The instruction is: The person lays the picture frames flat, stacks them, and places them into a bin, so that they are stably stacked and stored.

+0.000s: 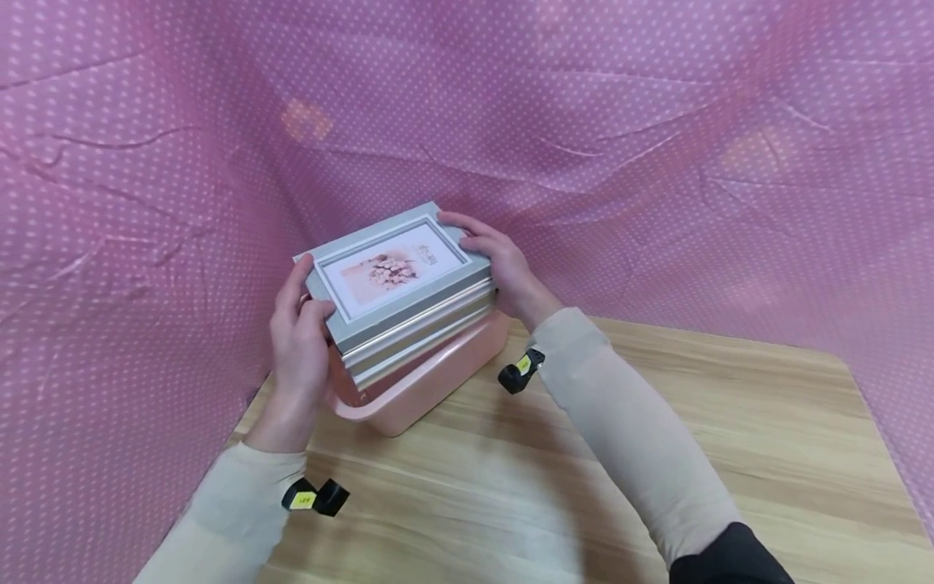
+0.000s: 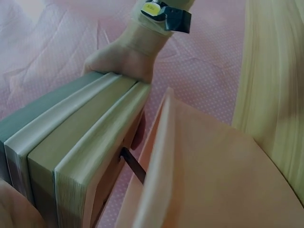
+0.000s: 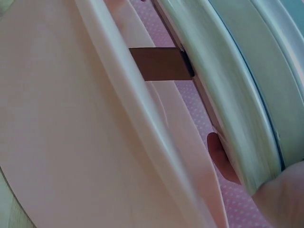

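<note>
Both hands hold a stack of several picture frames [image 1: 390, 272] by its two ends, over a pink plastic bin [image 1: 438, 385]. The top frame is grey-blue with a white inner border and a flower print. My left hand [image 1: 301, 337] grips the left end, its thumb and a finger on the top face. At the far right end my right hand [image 1: 503, 259] lays fingers over the top edge. Fingertips [image 3: 221, 156] show under the stack in the right wrist view. A brown stand leg [image 3: 161, 64] sticks out from the lowest frame, towards the bin's rim.
The bin stands on a light wood table [image 1: 730, 405], near its back left corner. Pink dotted cloth [image 1: 584, 162] hangs close behind and to the left. Black devices are strapped on both wrists, over pale sleeves [image 1: 620, 430].
</note>
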A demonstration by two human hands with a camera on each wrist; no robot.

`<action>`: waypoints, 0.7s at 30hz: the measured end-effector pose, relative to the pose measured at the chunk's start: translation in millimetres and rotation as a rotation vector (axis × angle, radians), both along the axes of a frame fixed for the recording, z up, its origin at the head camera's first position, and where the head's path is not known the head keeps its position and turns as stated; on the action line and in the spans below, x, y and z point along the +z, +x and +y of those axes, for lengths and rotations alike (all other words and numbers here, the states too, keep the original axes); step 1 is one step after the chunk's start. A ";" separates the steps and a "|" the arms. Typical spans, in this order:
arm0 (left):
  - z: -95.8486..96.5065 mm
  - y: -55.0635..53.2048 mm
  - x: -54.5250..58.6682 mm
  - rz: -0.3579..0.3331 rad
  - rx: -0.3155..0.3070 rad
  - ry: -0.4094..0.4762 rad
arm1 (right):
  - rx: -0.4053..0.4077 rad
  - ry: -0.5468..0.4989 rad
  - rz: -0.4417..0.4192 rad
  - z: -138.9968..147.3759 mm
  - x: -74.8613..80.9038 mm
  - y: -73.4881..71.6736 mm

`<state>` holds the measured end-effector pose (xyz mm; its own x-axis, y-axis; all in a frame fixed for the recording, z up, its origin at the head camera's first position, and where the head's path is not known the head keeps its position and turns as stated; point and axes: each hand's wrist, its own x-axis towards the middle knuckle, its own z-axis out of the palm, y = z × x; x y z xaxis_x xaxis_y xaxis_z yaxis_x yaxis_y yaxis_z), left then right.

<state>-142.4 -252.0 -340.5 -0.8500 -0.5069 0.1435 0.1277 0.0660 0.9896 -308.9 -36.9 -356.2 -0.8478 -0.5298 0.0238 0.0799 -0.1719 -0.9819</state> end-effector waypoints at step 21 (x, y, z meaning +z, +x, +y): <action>-14.1 -8.5 -26.0 -0.005 -0.054 0.003 | 0.066 0.114 -0.002 -6.0 -10.4 -25.3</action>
<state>-150.9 -266.1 -366.5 -0.8769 -0.4606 0.1375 0.1256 0.0565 0.9905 -334.2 -43.0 -366.6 -0.8110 -0.5835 -0.0415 0.0894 -0.0536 -0.9945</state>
